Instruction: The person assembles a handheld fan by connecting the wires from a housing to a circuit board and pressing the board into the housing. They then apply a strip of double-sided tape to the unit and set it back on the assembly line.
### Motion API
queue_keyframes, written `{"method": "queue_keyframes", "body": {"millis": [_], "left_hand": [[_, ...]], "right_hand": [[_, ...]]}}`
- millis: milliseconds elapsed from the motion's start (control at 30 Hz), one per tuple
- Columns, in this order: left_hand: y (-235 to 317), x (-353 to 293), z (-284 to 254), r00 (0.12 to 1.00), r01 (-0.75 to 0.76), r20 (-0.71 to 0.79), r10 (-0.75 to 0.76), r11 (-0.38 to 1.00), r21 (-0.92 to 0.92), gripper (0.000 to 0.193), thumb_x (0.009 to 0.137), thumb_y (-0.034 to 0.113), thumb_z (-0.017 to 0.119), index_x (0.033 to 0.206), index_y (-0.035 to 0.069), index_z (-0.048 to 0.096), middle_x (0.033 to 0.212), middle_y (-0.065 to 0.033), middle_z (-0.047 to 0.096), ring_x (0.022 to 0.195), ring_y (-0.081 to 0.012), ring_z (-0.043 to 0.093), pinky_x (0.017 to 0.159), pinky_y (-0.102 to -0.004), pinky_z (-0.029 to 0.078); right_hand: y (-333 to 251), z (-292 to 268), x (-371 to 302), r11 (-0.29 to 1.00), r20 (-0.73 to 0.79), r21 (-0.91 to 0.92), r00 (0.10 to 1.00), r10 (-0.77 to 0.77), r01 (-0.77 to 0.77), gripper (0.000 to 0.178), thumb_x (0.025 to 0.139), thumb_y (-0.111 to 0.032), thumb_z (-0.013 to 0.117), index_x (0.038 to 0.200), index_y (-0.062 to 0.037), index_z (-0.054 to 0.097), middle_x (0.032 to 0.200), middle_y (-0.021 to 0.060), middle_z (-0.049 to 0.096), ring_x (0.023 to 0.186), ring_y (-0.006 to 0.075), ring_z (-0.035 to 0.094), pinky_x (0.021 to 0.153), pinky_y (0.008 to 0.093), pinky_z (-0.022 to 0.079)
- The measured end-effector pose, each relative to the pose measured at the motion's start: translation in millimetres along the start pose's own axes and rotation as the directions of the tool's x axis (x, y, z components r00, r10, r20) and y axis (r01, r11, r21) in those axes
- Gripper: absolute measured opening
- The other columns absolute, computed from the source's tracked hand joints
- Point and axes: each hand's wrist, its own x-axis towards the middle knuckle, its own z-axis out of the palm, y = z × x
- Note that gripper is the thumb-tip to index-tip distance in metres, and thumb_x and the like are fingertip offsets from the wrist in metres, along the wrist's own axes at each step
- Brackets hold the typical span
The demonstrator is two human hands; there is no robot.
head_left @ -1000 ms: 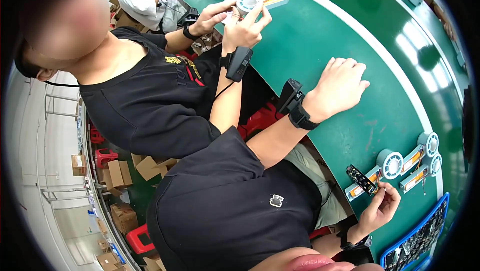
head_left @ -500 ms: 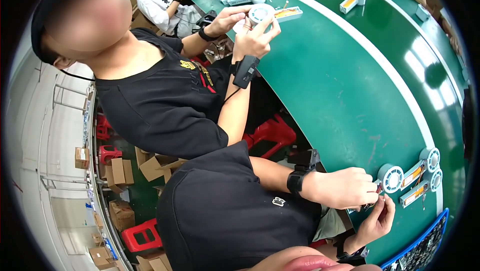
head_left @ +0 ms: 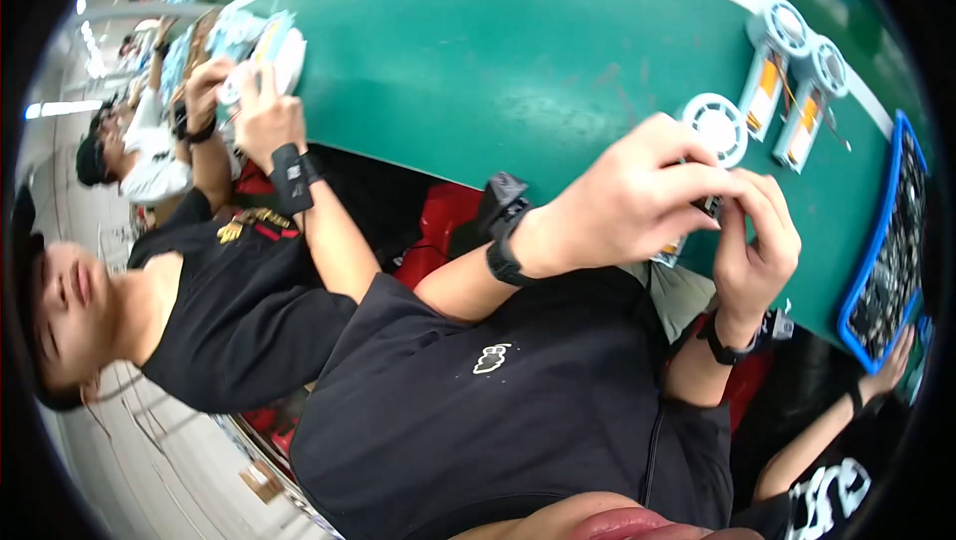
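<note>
Pinching a small dark part (head_left: 710, 206) from both sides, the left hand (head_left: 622, 199) and right hand (head_left: 754, 241) meet over the near edge of the green table (head_left: 478, 62). Both sets of fingers are curled tight on it. A white round fan unit (head_left: 717, 127) sits just at 12 o'clock, two more fan units (head_left: 797, 82) at 1 o'clock, and a blue tray (head_left: 889, 241) at 3.

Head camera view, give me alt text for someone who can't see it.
Both hands, left hand and right hand, pinch a small dark part over a green table, beside three white fan units. A neighbour in black works alongside.
</note>
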Motion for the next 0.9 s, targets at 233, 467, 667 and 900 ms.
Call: {"method": "queue_keyframes", "body": {"millis": [233, 467, 667, 900], "left_hand": [[-9, 9, -2, 0.996, 0.063, 0.067, -0.064, 0.998, 0.003, 0.048, 0.068, 0.003, 0.088, 0.114, 0.007, 0.077, 0.107, -0.0084, 0.067, 0.095, -0.0211, 0.067, 0.08, -0.0303, 0.057], [-15, 5, -1, 0.997, 0.063, 0.055, -0.062, 0.998, -0.029, 0.044, 0.069, 0.002, 0.089, 0.111, 0.003, 0.077, 0.105, -0.0095, 0.069, 0.095, -0.0195, 0.069, 0.08, -0.0289, 0.057], [-16, 7, -4, 0.995, 0.046, 0.088, -0.043, 0.998, -0.035, 0.042, 0.067, 0.002, 0.09, 0.107, 0.004, 0.077, 0.101, -0.0094, 0.07, 0.093, -0.0188, 0.069, 0.078, -0.0292, 0.057], [-20, 4, -7, 0.994, 0.008, 0.113, -0.002, 0.998, -0.056, 0.039, 0.067, 0.001, 0.089, 0.104, 0.004, 0.077, 0.102, -0.0091, 0.07, 0.091, -0.0183, 0.069, 0.077, -0.0286, 0.057]], "right_hand": [[6, -2, 6, 0.998, -0.084, -0.025, 0.995, -0.054, 0.052, 0.02, 0.079, 0.009, 0.075, 0.098, 0.0016, 0.073, 0.092, 0.0127, 0.072, 0.075, 0.0233, 0.069, 0.066, 0.0299, 0.055], [11, -3, -5, 0.997, -0.052, -0.008, 0.995, -0.08, 0.079, 0.02, 0.078, 0.008, 0.076, 0.097, 0.0004, 0.074, 0.091, 0.0119, 0.072, 0.076, 0.0227, 0.071, 0.066, 0.0296, 0.057], [10, -3, -5, 0.997, -0.049, -0.002, 0.996, -0.073, 0.073, 0.021, 0.077, 0.008, 0.077, 0.096, 0.0007, 0.074, 0.09, 0.0123, 0.073, 0.076, 0.0237, 0.071, 0.066, 0.0297, 0.057], [7, -6, -4, 0.99, -0.014, -0.032, 0.991, -0.136, 0.135, 0.021, 0.076, 0.01, 0.075, 0.096, 0.0022, 0.074, 0.089, 0.0145, 0.074, 0.074, 0.0256, 0.072, 0.065, 0.0304, 0.056]]}}
